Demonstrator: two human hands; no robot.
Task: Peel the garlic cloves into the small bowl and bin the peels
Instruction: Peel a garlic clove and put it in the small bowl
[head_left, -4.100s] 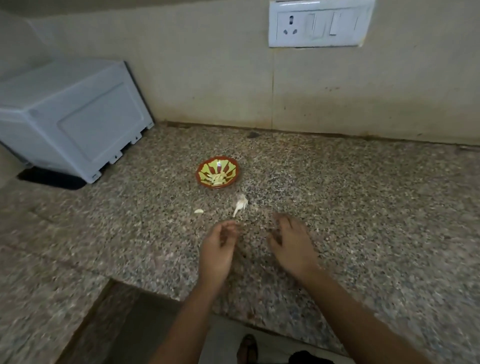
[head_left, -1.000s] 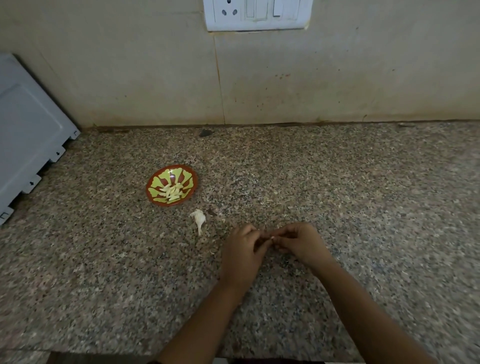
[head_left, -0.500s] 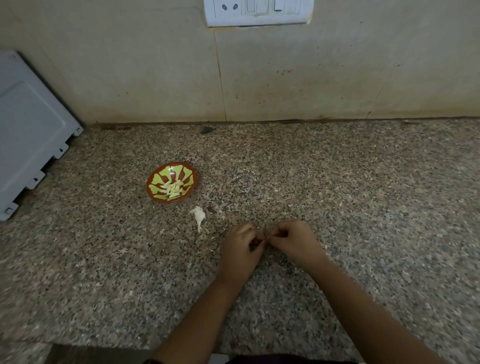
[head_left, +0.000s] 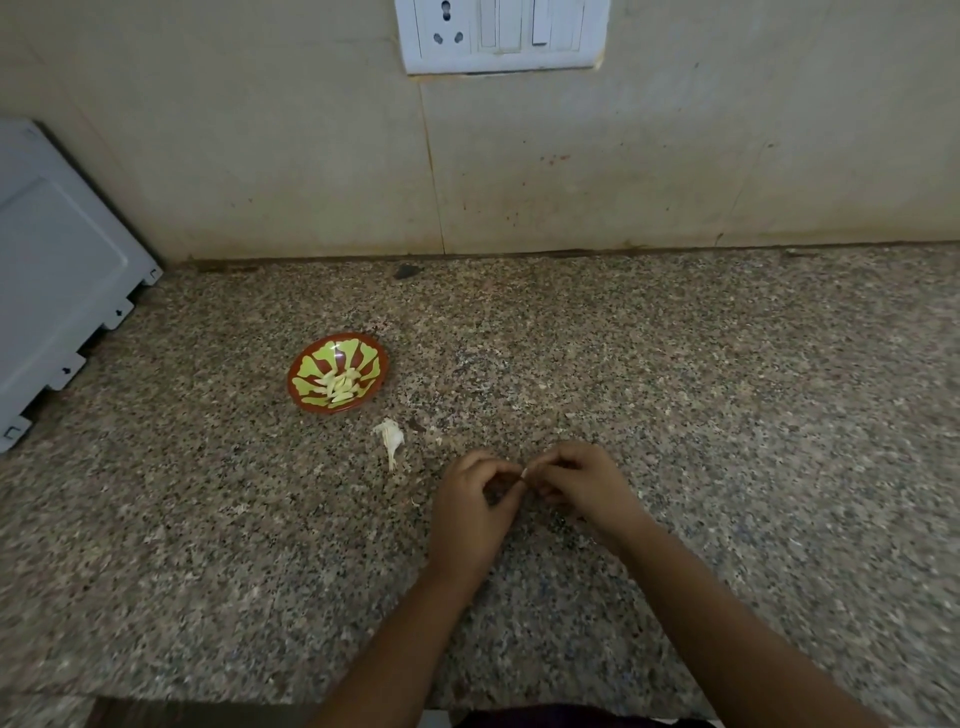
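Centre frame: left hand and right hand, fingertips together, pinched what appeared to be a garlic clove mid-peel; once stripped, it belonged in the small bowl, upper left.

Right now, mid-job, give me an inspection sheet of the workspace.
Surface: speckled brown granite counter.
Job's things: small red-and-green patterned bowl holds pale peeled cloves; no bin seen.
Clutter: white papery garlic husk on counter beside bowl, not touching.
Grips: left hand and right hand both pinch one small pale garlic clove.
Cables: nothing seen.
Surroundings: white socket-and-switch plate on beige wall; pale grey appliance far left.
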